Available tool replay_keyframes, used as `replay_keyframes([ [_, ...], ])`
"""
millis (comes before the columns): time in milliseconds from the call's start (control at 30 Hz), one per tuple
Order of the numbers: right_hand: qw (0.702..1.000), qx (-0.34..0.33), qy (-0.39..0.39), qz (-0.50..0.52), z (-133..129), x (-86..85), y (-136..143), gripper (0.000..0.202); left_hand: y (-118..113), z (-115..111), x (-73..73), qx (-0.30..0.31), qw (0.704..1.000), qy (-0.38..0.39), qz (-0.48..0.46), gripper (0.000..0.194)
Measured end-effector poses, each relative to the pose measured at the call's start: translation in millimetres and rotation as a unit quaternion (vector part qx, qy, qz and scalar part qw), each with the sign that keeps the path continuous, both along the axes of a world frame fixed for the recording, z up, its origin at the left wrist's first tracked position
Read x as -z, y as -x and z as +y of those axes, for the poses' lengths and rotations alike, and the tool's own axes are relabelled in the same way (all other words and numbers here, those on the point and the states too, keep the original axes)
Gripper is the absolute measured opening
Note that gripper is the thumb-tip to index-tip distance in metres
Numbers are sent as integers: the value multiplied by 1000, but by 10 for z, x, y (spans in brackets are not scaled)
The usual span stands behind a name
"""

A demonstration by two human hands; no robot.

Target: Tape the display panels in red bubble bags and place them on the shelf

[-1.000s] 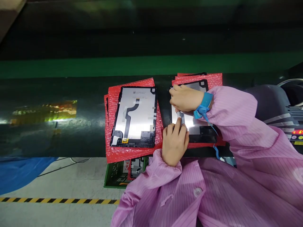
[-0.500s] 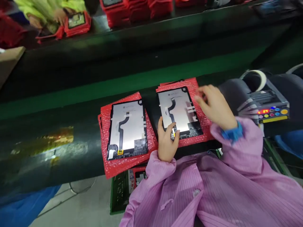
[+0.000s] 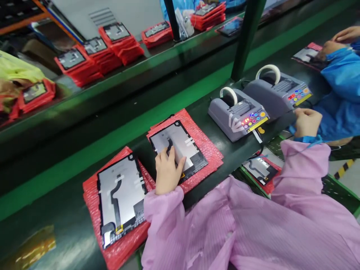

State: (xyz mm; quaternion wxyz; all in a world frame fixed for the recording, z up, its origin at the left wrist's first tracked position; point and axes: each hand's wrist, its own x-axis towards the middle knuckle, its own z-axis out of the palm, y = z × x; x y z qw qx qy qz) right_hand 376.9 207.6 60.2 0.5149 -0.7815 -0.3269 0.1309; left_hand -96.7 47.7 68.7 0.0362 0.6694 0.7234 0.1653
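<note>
My left hand (image 3: 169,170) lies with fingers spread on the lower left part of a tablet screen panel (image 3: 184,138), back side up, covering part of its black flex cable (image 3: 170,144). Under that panel is a stack of red bubble-wrap sleeves (image 3: 206,150). To its left, a second screen panel (image 3: 128,191) with a similar cable rests on more red sleeves (image 3: 94,217). My right hand (image 3: 308,122) is held out to the right with fingers curled closed, near the front corner of the farther tape dispenser (image 3: 277,92). Whatever its fingers hold, if anything, is hidden.
A nearer grey tape dispenser (image 3: 236,116) has white strips on its front. Below the bench edge, a green crate (image 3: 340,195) holds another panel (image 3: 260,168). A co-worker's blue sleeve (image 3: 343,75) is at right. Red-wrapped stacks (image 3: 120,45) line the far shelf.
The view has swung right. My right hand has moved away from the panel, past the nearer dispenser, and its fingers have curled. My left hand stays on the panel, its fingers now over the cable.
</note>
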Motion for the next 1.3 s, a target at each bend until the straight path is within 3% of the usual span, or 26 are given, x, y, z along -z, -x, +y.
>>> replay_keyframes([
  [67, 999, -1, -37, -13, -132, -68, 87, 15, -50, 43, -18, -16, 999, 10, 29, 59],
  [167, 990, -6, -122, -65, -615, -384, 540, 12, -103, 62, -68, -37, 998, 25, 52, 62],
  [267, 974, -186, -122, -50, -1054, -830, 1303, 14, -120, 92, -99, -50, 995, 47, 78, 64],
  [300, 954, -285, -80, -50, -1104, -950, 1600, 12, -119, 108, -102, -52, 994, 53, 82, 66],
  [367, 883, -466, -40, -43, -1009, -1069, 2217, 16, -112, 140, -104, -58, 993, 61, 83, 73],
  [400, 839, -542, -14, -44, -878, -1059, 2522, 18, -109, 155, -107, -61, 993, 64, 80, 75],
  [467, 769, -634, 55, -67, -533, -919, 3077, 15, -104, 176, -117, -65, 993, 68, 71, 77],
  [533, 717, -675, 133, -110, -208, -703, 3506, 15, -103, 186, -134, -67, 993, 72, 62, 77],
  [600, 685, -688, 185, -152, -6, -518, 3779, 16, -103, 188, -148, -69, 993, 74, 53, 77],
  [700, 665, -689, 211, -194, 69, -398, 3943, 15, -100, 186, -149, -67, 994, 72, 40, 76],
  [967, 654, -680, 210, -257, 21, -419, 3971, 13, -82, 196, -109, -63, 995, 72, -23, 75],
  [1200, 651, -661, 194, -319, -76, -429, 4046, 17, -87, 207, -154, -65, 994, 87, -34, 71],
  [1300, 670, -625, 195, -350, -56, -467, 4050, 20, -91, 213, -163, -62, 993, 91, -44, 72],
])
